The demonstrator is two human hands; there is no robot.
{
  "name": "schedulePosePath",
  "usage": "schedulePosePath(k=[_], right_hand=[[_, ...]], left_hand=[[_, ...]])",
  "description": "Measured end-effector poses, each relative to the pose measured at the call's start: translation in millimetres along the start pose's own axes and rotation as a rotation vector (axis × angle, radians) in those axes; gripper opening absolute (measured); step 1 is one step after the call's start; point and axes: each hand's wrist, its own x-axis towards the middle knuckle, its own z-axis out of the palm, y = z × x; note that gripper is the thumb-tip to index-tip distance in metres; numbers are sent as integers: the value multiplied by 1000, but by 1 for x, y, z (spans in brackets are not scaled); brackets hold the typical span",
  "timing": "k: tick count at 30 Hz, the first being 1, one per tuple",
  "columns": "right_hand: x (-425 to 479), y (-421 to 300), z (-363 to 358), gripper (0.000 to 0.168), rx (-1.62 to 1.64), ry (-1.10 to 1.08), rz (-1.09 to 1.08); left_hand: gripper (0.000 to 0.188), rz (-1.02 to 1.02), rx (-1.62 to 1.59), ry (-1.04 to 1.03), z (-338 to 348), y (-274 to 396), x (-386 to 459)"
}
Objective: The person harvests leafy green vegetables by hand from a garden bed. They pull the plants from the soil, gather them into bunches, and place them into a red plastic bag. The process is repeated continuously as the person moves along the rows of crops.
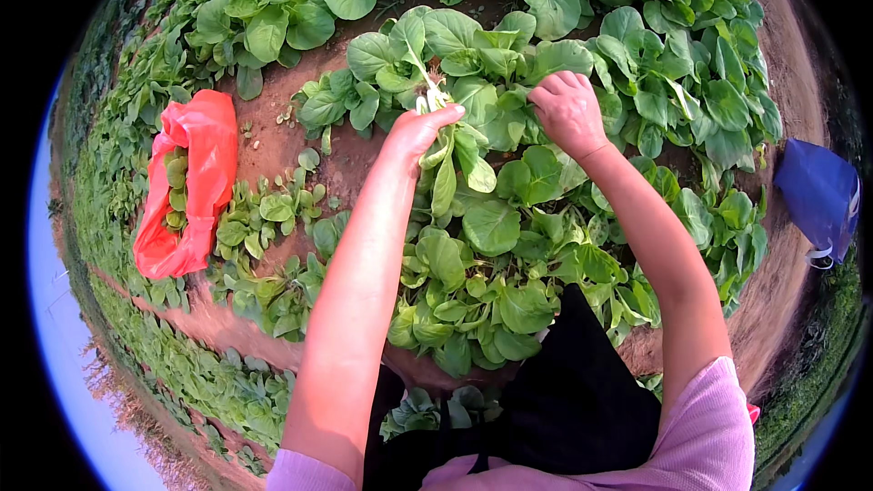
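My left hand (417,136) is closed around a small bunch of uprooted leafy greens (445,181). Their pale stems and fine roots (431,85) stick out above the thumb, while leaves hang below the fist. To the right, my right hand (569,112) is among the growing plants with its fingers curled down against a broad green leaf (560,60). The fingertips are hidden, so whether they pinch anything does not show. Dense leafy green plants (491,226) grow beneath and between both forearms.
A red plastic bag (213,170) with green leaves inside lies at left on the bed. Bare brown soil (269,124) shows beside it. At far right, a blue bag (815,191) with a white handle is on the dirt path (784,286). More greens (286,10) fill the bed ahead.
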Motion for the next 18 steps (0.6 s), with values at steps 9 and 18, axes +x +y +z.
schedulePosePath(k=[9, 18], right_hand=[[-29, -9, 18, 18, 278, -372, 133], [54, -1, 37, 24, 2, -734, 586]], left_hand=[[30, 45, 4, 36, -14, -4, -20], [27, 63, -245, 71, -31, -23, -100]])
